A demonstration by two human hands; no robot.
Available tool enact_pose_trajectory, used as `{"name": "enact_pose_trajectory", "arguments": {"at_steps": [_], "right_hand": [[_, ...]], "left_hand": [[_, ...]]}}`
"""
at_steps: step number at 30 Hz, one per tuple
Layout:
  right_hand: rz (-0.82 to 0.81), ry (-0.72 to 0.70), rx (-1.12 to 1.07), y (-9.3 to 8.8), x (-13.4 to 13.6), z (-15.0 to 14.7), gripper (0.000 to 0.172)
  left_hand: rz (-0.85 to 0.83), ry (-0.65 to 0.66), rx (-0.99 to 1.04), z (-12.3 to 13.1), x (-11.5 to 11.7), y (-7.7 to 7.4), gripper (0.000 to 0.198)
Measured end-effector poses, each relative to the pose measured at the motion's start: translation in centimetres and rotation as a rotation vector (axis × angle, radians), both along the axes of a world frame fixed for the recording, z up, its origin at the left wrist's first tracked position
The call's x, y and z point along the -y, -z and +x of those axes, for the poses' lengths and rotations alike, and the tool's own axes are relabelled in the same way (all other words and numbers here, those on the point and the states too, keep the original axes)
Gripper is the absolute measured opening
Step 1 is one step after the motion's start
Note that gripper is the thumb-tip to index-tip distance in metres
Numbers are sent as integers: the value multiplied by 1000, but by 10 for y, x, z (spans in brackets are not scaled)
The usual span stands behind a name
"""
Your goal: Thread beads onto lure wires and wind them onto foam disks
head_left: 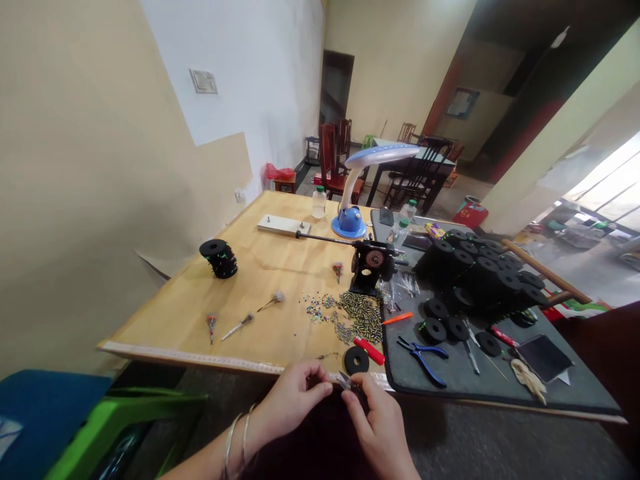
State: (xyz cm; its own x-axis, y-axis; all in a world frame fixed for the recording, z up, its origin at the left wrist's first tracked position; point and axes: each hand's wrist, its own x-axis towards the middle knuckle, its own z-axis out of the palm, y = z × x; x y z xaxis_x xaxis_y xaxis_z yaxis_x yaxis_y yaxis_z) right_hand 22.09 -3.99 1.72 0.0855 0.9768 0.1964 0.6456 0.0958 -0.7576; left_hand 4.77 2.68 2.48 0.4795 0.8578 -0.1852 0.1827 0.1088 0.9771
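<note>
My left hand point(300, 393) is at the table's front edge, thumb and fingertips pinched together; whatever is between them is too small to make out. Close beside it, my right hand point(375, 417) is closed around small scissors point(345, 381), whose pointed metal blades stick out toward the left fingertips. Just beyond the hands lies a black foam ring point(357, 360), with a red-handled tool point(369, 350) against it. A small thin hook-like piece point(327, 355) rests to the left of the ring. Further back spreads a pile of small black-and-yellow metal parts point(360, 313).
Behind the pile stands a black hand-cranked machine point(370, 263) with a long rod, near a blue lamp point(349, 221). On the grey mat point(400, 380) are blue pliers point(425, 357), an orange tool point(397, 319) and many black foam spools point(465, 267). Another spool stack point(219, 259) stands left.
</note>
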Motion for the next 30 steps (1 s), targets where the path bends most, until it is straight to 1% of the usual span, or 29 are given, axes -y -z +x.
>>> {"name": "enact_pose_trajectory", "arguments": {"at_steps": [3,8,13,16,18,20,22,24,27,30], "right_hand": [[-24,-32,-27,0,1,-3,10],[-67,-68,-47,7,3,-5,11],[-80,-67,-24,10,7,-6,17],[-64,-48,-38,9,11,1,17],[-44,-17,-23,10,12,14,18],[-10,68,69,12,10,35,24],[32,219,254,17,5,58,34],[72,310,443,24,-2,78,42],[113,347,695,33,-13,96,45],[130,357,838,35,-19,96,43]], "left_hand": [[-5,20,24,1,2,3,14],[-15,25,18,2,7,8,12],[21,42,-56,2,10,7,12],[20,52,-68,1,10,5,11],[11,47,-58,0,11,5,11],[-8,42,-23,-1,11,7,11],[-37,29,25,-4,12,9,11],[-65,-14,72,-7,12,9,13],[-90,-135,131,-13,12,6,19],[-101,-272,155,-22,12,2,23]]}}
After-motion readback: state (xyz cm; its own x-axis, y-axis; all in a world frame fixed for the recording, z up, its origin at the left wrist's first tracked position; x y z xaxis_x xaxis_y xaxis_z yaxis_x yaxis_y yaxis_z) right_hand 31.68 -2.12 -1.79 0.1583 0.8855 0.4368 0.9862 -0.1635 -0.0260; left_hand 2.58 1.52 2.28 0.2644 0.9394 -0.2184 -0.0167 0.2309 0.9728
